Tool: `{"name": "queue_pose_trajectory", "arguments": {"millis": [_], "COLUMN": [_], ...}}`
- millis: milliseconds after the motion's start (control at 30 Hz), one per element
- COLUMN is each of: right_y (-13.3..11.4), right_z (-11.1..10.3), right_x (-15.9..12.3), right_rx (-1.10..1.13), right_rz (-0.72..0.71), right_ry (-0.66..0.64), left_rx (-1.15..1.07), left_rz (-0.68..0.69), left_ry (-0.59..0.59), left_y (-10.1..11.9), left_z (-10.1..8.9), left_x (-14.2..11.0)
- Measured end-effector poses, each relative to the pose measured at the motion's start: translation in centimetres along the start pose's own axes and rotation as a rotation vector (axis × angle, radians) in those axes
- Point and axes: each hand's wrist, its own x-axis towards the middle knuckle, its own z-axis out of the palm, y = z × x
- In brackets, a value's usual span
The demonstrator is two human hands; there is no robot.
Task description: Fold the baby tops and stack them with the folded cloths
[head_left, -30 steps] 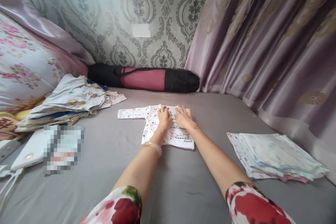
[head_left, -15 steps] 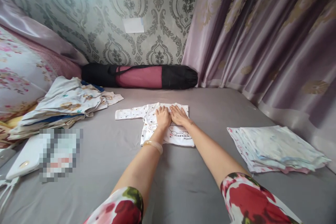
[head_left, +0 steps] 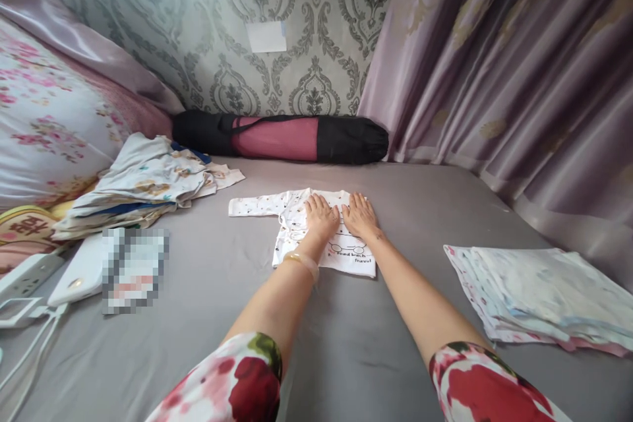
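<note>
A small white baby shirt (head_left: 297, 227) with little printed figures, a car drawing and lettering lies flat on the grey bed sheet (head_left: 208, 316). One sleeve stretches out to the left; on the right no sleeve shows. My left hand (head_left: 322, 216), a pale bangle at its wrist, rests palm down on the upper middle of the shirt. My right hand (head_left: 361, 216) lies flat on its upper right part, fingers stretched forward. The two hands are slightly apart, and both cover part of the print.
Crumpled clothes (head_left: 153, 175) are heaped at the left. A folded clothes stack (head_left: 539, 290) lies at the right. A black and pink roll bag (head_left: 274, 138) runs along the wall. A white device (head_left: 82, 270), a power strip (head_left: 27, 277) and cables are at the left edge.
My right hand has slid right across the shirt, opening a gap between the hands. My left hand's fingers look straighter. The whole view has shifted slightly.
</note>
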Motion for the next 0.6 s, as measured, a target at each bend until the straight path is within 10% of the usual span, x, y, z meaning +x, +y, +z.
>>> {"name": "queue_pose_trajectory", "arguments": {"millis": [233,400,600], "right_y": [0.0,-1.2,-7.7], "right_z": [-1.3,-2.8,-2.1], "right_x": [0.2,0.6,0.6], "right_rx": [0.017,0.02,0.089], "right_rz": [0.012,0.007,-0.253], "right_ry": [-0.103,-0.106,-0.075], "left_rx": [-0.003,0.058,0.134], "left_rz": [0.024,-0.05,-0.48], "left_ry": [-0.155,-0.021,0.257], "left_y": [-1.4,-9.0,-18.2], "left_z": [-4.3,-10.5,-14.8], "left_x": [2.7,2.6,0.2]}}
